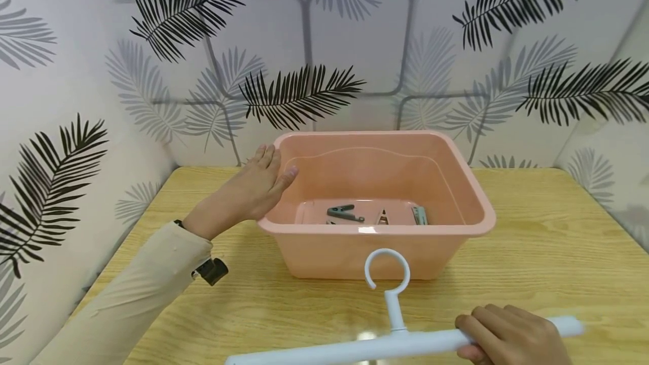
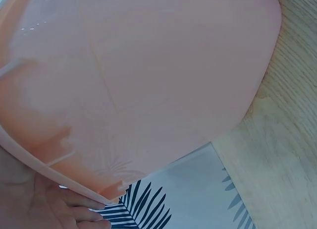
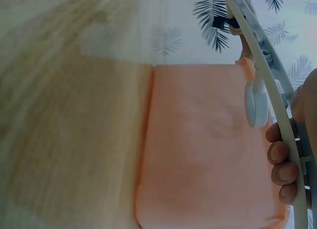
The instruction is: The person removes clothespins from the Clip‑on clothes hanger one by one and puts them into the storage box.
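A pink plastic basin (image 1: 355,255) stands on the table with several clips on its floor. Of these, one grey-green clothespin (image 1: 345,216) lies on its side, another clip (image 1: 383,218) points upward, and a third clip (image 1: 419,216) sits at the right. My left hand (image 1: 253,187) rests on the basin's left rim, fingers straight; the left wrist view has this hand (image 2: 44,204) against the basin's outer wall (image 2: 183,70). My right hand (image 1: 514,334) grips the bar of a pale blue clothes hanger (image 1: 405,345) in front of the basin. Curled fingers (image 3: 283,173) wrap the hanger in the right wrist view.
The wooden table (image 1: 563,241) reaches back to a wall (image 1: 355,32) covered with a leaf pattern. Another patterned wall (image 1: 56,100) runs along the left side. The hanger's round hook (image 1: 405,266) points up toward the basin's front.
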The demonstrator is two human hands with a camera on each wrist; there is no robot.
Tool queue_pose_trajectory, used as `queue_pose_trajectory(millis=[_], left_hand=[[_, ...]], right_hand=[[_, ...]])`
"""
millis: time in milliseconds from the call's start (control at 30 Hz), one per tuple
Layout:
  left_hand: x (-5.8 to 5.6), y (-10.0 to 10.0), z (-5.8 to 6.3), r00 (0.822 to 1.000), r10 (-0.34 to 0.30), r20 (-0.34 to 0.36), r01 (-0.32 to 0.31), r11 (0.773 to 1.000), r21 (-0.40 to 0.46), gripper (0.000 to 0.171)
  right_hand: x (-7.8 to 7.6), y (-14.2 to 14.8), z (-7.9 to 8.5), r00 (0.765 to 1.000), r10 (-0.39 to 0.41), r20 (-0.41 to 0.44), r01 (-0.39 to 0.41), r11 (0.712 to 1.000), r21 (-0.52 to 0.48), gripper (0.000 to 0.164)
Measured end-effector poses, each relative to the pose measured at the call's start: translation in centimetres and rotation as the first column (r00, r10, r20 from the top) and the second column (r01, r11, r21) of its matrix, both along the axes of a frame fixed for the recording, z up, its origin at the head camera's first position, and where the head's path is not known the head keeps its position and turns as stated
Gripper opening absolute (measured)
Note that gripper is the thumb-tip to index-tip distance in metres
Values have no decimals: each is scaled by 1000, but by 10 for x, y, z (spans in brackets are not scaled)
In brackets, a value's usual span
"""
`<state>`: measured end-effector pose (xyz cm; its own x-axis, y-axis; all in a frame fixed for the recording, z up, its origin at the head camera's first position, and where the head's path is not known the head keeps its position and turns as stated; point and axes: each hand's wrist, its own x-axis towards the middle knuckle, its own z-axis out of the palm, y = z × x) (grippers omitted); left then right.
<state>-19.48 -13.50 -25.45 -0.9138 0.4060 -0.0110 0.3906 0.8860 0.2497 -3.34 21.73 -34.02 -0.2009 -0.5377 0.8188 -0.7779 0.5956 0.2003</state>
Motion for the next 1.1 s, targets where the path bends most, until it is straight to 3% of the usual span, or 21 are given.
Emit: queue_pose_trajectory(millis=[200,467,700,900,1100], left_hand=[[0,1,-1,1000,18,4,-19,999,26,72],[0,0,-1,1000,17,1,-17,999,36,72],[0,-1,-1,1000,14,-1,-14,999,30,72],[0,-2,-2,1000,8,-1,-8,999,44,72],[-2,-3,-3,1000,-2,1,2,999,54,74]], right_hand=[[0,3,-27,989,-68,135,58,996,74,47],[4,0,-46,934,-142,329,108,987,120,43],[3,-2,-59,912,-176,370,115,977,181,40],[2,-3,-65,869,-199,453,105,969,225,34],[-1,-2,-70,861,-188,472,71,964,255,35]])
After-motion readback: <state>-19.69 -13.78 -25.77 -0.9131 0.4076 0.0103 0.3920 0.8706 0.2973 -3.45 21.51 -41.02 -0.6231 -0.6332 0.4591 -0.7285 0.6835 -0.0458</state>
